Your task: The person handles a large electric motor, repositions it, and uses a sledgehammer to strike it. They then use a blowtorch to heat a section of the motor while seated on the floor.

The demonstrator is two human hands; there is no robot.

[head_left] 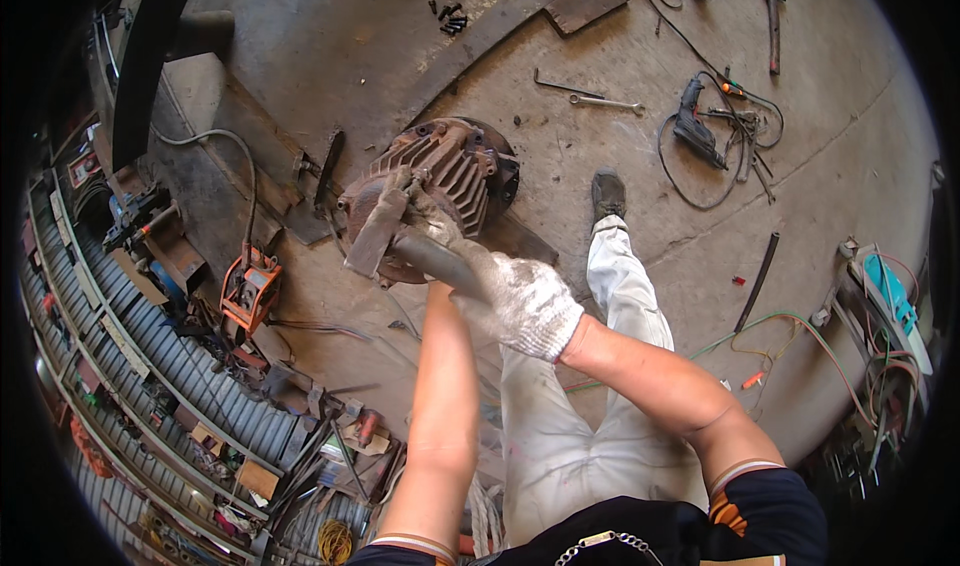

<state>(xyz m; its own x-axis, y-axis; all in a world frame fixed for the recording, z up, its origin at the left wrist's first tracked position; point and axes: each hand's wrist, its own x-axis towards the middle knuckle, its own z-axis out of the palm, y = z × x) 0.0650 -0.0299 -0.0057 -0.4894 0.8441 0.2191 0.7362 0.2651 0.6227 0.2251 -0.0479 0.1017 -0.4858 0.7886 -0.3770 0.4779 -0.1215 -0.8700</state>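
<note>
A rusty, finned motor housing (440,166) lies on the floor in front of me. My right hand (525,301), in a white knit glove, is wrapped around the thick grey handle of a hammer (375,231). Its block-shaped head is over the near left side of the housing; I cannot tell whether they touch. My left hand (432,218), in a dirty glove, is at the housing just behind the hammer. Its fingers look closed, but the hammer partly covers them, and what they grip is not clear. The right glove and handle are slightly blurred.
Beyond the housing lie a combination wrench (607,104), a corded drill (697,126), another hammer (772,26) and several bolts (452,18). An orange-framed device (250,291) stands at left, near a cluttered ribbed metal rack (150,336). Hoses (800,318) cross the floor at right. My shoe (608,194) is beside the housing.
</note>
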